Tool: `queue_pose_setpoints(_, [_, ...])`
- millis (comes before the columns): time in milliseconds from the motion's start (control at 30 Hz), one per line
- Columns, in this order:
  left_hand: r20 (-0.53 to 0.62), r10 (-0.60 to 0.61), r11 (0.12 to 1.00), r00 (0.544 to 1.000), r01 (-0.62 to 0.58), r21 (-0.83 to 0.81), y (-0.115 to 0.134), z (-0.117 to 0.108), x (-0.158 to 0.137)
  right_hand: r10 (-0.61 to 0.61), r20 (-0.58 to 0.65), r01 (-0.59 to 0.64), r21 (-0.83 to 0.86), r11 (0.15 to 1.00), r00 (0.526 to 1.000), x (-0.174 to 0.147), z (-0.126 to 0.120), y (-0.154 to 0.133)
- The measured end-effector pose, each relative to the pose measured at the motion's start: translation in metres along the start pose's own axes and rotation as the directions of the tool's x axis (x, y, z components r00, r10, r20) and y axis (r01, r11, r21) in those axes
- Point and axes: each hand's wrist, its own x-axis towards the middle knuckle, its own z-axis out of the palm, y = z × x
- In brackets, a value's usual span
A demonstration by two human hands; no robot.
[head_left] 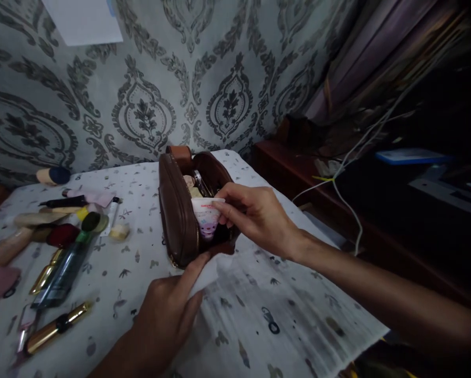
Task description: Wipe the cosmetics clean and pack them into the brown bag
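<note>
One brown zippered bag (176, 210) lies open on the tabletop (298, 325), beyond your left hand (166, 307) and left of your right hand (254, 212), long axis running away from you. Your right hand pinches a pastel-printed white packet (207, 217) at its mouth; whether your left grips the white sheet (215, 269) is unclear.

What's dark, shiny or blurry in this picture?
Head view: dim overall, darkest toward the right edge; bright glints on the gold-and-black tube; printed cloth streaky at lower right; brown bag comparatively crisp.
</note>
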Motion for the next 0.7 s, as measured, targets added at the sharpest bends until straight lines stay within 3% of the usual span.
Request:
queue_pose_setpoints(167, [-0.014, -0.008, 0.999, 1.0, 0.007, -0.043, -0.005, 0.007, -0.002, 0.103, 0.161, -0.103, -0.005, 0.995, 0.982, 0.0, -0.001, -0.003])
queue_pose_setpoints(333, [-0.013, 0.009, 0.999, 1.0, -0.01, -0.037, -0.005, 0.009, -0.004, 0.144, 0.239, -0.116, -0.127, 0.985, 0.96, 0.001, -0.001, -0.003])
queue_pose_setpoints(700, [-0.033, 0.053, 0.998, 0.998, -0.053, -0.018, -0.009, 0.01, -0.008, 0.18, 0.362, -0.02, -0.405, 0.914, 0.915, 0.014, 0.006, -0.009])
